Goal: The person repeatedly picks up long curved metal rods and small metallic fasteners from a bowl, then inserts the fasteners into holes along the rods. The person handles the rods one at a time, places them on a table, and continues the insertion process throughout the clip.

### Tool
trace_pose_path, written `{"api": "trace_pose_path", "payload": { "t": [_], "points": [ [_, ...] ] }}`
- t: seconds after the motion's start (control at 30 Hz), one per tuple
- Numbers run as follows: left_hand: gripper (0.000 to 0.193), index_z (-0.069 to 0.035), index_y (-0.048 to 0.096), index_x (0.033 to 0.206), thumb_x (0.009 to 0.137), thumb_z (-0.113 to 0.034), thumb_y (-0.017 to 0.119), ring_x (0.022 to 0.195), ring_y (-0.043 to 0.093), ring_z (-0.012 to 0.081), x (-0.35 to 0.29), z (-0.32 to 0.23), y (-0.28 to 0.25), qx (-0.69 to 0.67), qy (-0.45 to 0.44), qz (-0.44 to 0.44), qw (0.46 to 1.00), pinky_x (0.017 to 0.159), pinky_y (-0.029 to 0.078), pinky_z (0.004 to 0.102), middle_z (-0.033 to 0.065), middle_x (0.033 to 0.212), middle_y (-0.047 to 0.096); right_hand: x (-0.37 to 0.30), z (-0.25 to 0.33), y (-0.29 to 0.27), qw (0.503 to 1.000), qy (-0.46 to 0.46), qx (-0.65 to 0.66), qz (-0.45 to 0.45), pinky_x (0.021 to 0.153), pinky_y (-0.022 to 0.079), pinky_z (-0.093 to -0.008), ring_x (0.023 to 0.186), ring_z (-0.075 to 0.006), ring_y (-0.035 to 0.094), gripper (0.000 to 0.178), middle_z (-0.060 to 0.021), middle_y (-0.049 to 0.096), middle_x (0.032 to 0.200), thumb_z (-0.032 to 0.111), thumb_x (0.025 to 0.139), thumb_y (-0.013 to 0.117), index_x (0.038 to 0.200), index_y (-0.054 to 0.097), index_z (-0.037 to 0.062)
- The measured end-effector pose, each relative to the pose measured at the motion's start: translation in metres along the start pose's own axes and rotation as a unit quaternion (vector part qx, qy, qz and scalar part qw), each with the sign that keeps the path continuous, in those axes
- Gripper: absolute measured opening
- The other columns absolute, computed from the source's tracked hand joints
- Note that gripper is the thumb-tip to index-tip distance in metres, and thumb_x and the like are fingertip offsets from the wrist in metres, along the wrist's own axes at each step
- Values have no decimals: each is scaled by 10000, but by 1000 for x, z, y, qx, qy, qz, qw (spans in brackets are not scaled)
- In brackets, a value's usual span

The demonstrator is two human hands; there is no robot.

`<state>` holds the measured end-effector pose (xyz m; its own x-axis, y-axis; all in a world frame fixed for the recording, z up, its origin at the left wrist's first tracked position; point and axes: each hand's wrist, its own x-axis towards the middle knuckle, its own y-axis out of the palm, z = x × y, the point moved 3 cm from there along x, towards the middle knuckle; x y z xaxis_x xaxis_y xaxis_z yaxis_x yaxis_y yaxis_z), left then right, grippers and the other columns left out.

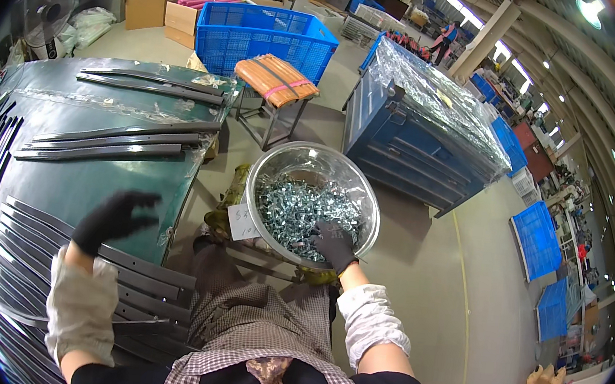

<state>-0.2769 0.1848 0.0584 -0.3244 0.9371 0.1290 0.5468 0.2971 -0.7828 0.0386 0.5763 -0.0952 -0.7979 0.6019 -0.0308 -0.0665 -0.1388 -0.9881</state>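
Observation:
My left hand (118, 222), in a black glove, hovers above the green table (97, 111) with its fingers apart and nothing in them. Below and around it lie long dark strips (51, 246) in a row, some with small holes. My right hand (335, 247), gloved in black too, reaches into a large clear round bowl (372, 199). Its fingers are curled down among many small shiny metal clips (299, 202); what they grip is hidden. A white card (243, 223) with handwriting hangs at the bowl's left side.
More dark strips (124, 139) lie on the table's far part. Beyond the bowl stands a stool (266, 123) bearing a bundle of orange-brown strips (276, 81). A blue plastic crate (264, 39) is behind it. A big blue metal bin (404, 139), covered with plastic film, stands to the right.

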Motion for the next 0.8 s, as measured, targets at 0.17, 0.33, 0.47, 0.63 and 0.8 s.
{"api": "trace_pose_path", "payload": {
  "t": [0.17,0.33,0.47,0.63,0.8],
  "points": [
    [760,-111,478,1441,799,-375,787,1190,581,419,69,132,1,243,-75,-162,953,971,477,505,195,1344,593,0,-2,-1,997,-31,60,-42,854,512,-481,985,-359,651,298,-170,689,1020,347,892,601,988,684,78],
    [940,-99,387,1509,783,-605,704,1435,383,333,120,168,9,308,-159,-178,921,1149,260,576,167,1538,424,-11,10,-1,996,-5,86,17,911,494,-478,1061,-373,638,421,-175,685,1107,397,874,637,1172,657,100],
    [839,-128,369,1537,888,-613,585,1484,298,328,141,162,4,296,-232,-125,918,1159,196,578,116,1597,352,-13,11,2,993,-59,102,-18,817,527,-465,911,-358,674,304,-167,707,982,339,867,683,1027,706,81],
    [726,-173,487,1416,884,-666,528,1414,374,321,142,182,11,299,-227,-148,915,1127,191,653,92,1448,487,-17,5,-12,979,-8,201,-23,724,530,-436,809,-334,688,256,-157,711,905,280,850,721,934,716,38],
    [533,-166,595,1203,890,-594,540,1292,461,307,112,145,29,345,-153,-157,913,1037,262,614,79,1231,578,-19,-11,-25,984,-16,150,-96,747,501,-434,826,-349,654,241,-191,682,893,221,924,635,1035,684,12]
  ]
}}
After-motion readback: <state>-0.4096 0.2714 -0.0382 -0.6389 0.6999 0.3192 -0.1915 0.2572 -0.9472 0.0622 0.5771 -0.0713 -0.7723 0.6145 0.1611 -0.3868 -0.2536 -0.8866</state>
